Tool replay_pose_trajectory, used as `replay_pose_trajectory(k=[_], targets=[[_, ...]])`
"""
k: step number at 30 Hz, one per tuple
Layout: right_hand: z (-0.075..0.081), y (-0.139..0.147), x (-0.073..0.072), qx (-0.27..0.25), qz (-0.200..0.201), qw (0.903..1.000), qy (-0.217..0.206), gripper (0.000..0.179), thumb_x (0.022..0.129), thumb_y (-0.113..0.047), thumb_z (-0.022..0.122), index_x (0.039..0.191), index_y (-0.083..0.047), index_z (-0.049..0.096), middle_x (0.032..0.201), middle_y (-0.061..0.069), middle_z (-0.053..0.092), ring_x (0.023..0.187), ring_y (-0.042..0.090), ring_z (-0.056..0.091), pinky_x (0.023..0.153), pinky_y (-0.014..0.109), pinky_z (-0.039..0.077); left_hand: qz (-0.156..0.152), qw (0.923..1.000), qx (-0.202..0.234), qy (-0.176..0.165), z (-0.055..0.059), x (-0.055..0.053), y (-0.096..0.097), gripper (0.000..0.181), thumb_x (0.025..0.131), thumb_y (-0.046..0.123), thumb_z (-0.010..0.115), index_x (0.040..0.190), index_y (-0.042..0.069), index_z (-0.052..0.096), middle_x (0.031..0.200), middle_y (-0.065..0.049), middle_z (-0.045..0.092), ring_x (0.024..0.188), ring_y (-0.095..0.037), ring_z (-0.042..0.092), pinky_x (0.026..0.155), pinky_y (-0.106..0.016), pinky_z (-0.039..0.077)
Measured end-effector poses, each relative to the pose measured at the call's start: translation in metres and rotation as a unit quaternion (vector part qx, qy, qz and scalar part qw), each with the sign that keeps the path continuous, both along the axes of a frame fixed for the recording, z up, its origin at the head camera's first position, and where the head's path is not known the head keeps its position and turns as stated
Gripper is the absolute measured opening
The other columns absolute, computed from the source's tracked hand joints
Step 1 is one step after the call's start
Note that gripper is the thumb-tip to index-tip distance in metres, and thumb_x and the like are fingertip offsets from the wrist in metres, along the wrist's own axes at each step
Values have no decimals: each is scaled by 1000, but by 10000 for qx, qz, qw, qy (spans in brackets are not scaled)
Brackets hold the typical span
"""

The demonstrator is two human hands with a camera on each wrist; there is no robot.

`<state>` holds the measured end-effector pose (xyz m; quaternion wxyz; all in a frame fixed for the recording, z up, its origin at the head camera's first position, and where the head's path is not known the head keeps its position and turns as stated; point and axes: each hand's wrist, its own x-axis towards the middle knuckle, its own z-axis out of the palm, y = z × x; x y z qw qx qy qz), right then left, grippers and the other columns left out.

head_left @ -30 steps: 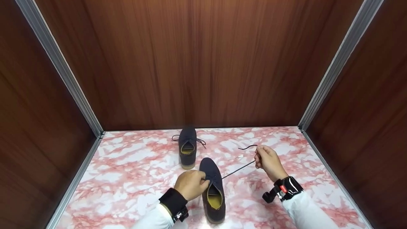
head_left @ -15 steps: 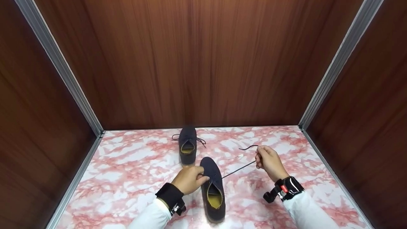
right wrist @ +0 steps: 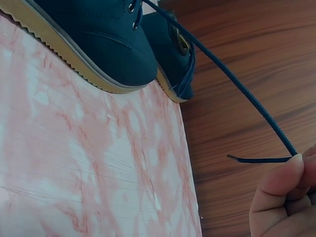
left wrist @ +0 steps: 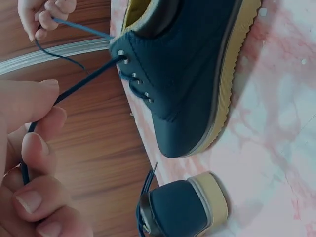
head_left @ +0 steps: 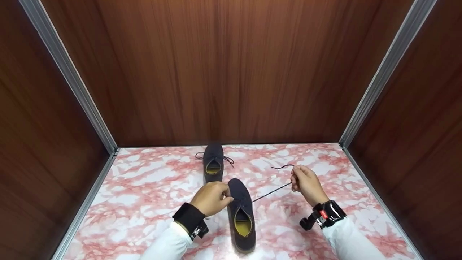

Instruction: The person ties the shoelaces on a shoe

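shoe (head_left: 246, 207) just right of left hand (head_left: 211, 198), left of right hand (head_left: 306, 183). left hand pinches 1 lace strand (left wrist: 90, 79); right hand pinches other strand (right wrist: 256, 103), taut, tip loose past its fingers. 2nd shoe (head_left: 213, 157) beyond left hand.

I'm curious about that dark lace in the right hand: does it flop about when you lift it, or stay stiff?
Probably floppy: the lace runs nearly straight between the nearer shoe and the right hand, yet its loose end curves. It may have a little spring, since that end sticks out sideways. It's likely light too, being so thin.
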<state>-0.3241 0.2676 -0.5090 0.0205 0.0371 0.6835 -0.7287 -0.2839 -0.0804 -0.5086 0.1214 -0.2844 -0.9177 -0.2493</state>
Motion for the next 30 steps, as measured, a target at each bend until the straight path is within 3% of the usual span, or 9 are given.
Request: replay_pose_trajectory(k=[5, 9, 16, 22, 27, 30], targets=[[-1, 0, 1, -10, -4, 10000, 1, 26, 112, -23, 46, 95, -4, 53, 67, 0, 52, 54, 11, 45, 56, 26, 44, 235, 9996, -95, -98, 5, -4, -12, 22, 90, 28, 81, 75, 19, 67, 77, 4, 70, 73, -15, 65, 68, -33, 51], [-4, -1, 2, -4, 36, 10000, 16, 26, 112, -22, 46, 94, -5, 54, 67, 0, 52, 54, 11, 45, 56, 26, 44, 707, 9973, -143, -155, 3, -10, -27, 23, 92, 31, 78, 74, 20, 69, 71, 6, 70, 68, -14, 64, 72, -37, 49], [-10, 0, 3, 208, 104, 9997, -100, 24, 112, -23, 47, 96, -6, 55, 69, 0, 53, 55, 11, 47, 57, 25, 46, 1625, 9865, -185, -79, -19, -12, -54, 14, 86, 25, 82, 76, 21, 73, 77, 5, 68, 81, -21, 61, 83, -48, 41], [-15, -3, 5, 533, 234, 9979, -301, 23, 111, -22, 49, 96, -8, 59, 69, -1, 55, 55, 10, 47, 58, 25, 47, 2231, 9714, -369, -717, -48, -6, -66, 16, 84, 23, 82, 85, 14, 70, 86, -5, 70, 88, -32, 68, 84, -53, 46], [-21, -6, 6, 668, 300, 9966, -365, 23, 109, -23, 53, 95, -7, 59, 69, -1, 54, 54, 10, 47, 56, 24, 46, 2715, 9473, -504, -1624, -69, 1, -64, 36, 96, 38, 70, 76, 8, 69, 81, -15, 75, 77, -35, 72, 68, -52, 55], [-23, -7, 7, 719, 360, 9961, -365, 24, 109, -25, 55, 93, -8, 59, 69, -1, 54, 54, 10, 47, 56, 24, 46, 2723, 9355, -676, -2148, -78, 5, -56, 50, 98, 52, 63, 78, 7, 72, 86, -16, 76, 76, -33, 72, 67, -51, 55]])
